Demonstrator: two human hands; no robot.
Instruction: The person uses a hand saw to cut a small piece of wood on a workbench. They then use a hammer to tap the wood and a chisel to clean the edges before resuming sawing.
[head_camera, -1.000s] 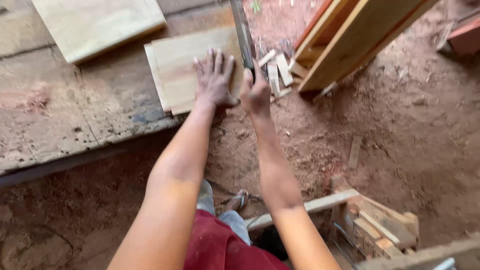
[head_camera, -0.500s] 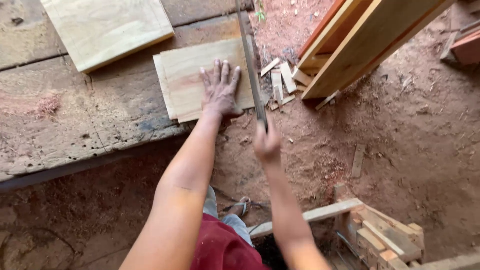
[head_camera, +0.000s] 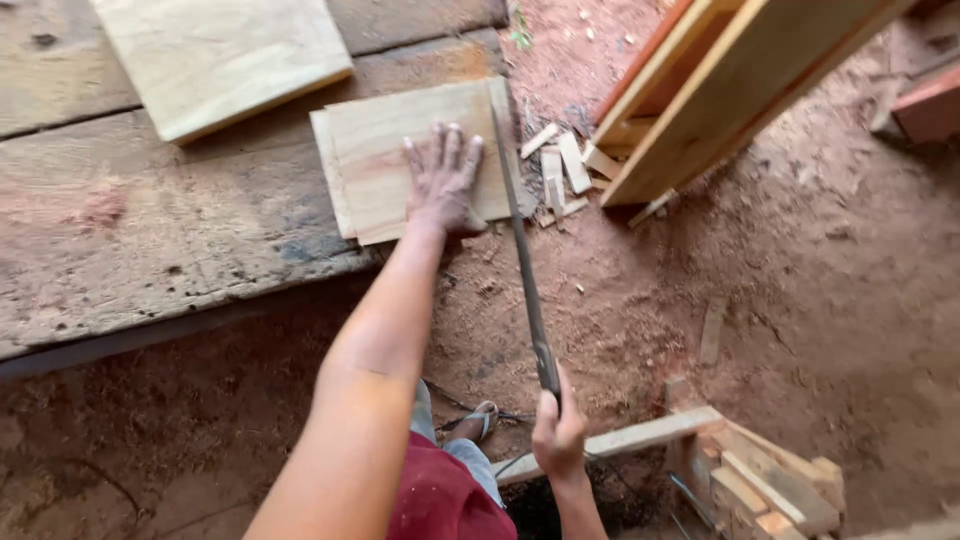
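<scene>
Evidently stiff and light, the board (head_camera: 400, 160) lies pinned flat under the left hand (head_camera: 443, 185) on the desk (head_camera: 130, 260); the right hand (head_camera: 558, 435), grip closed, holds the saw (head_camera: 520, 240) by its near handle.

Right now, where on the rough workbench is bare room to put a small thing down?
The workbench is bare left of the small board and below the large board. It is crowded at its right end: the left hand presses the small board, the right hand holds the saw along its edge, and offcuts lie beyond.
</scene>
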